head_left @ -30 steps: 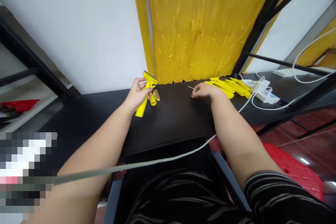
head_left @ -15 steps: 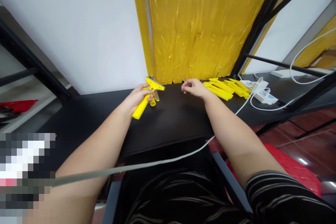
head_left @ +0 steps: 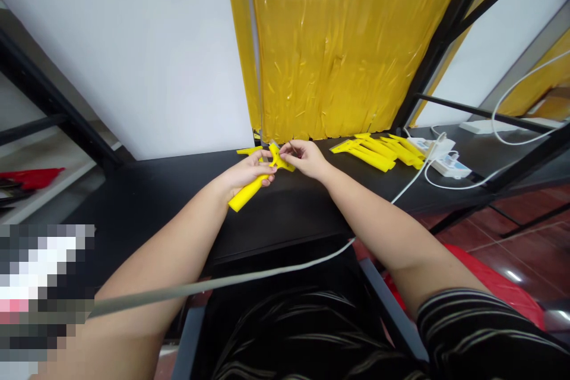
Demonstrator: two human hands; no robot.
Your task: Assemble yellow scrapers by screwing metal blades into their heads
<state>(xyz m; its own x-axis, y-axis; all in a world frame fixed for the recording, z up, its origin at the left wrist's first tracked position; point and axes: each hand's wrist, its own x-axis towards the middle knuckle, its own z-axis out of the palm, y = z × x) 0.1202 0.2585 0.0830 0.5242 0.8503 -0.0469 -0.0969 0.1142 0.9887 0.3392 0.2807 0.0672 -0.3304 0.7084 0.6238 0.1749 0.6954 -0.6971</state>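
The left hand [head_left: 247, 173] is curled round a yellow scraper [head_left: 246, 194], which it holds above the desk [head_left: 285, 222]. The handle slants out below the palm, its middle covered by the fingers, while the head juts out toward the right hand [head_left: 309, 160]. That hand has its thumb and fingers drawn into a narrow pinch at the head, on a slim rod [head_left: 292, 145] of which only a bit shows above the fingers; its lower end is hidden, and whether it touches the scraper I cannot tell. The fingertips cover part of the head too.

Just behind the left hand lies a second yellow piece [head_left: 248, 150], mostly blocked by the fingers, so its full shape is unclear. To the right of the right hand, a pile of yellow scrapers [head_left: 369, 156] overlaps so much that they are hard to count. Farther right of that hand is a white power strip [head_left: 452, 165], partly covered by plugs and cable. Below the left hand, a pale cord [head_left: 249, 277] crosses the left arm, and a pixelated patch hides whatever is at the lower left.
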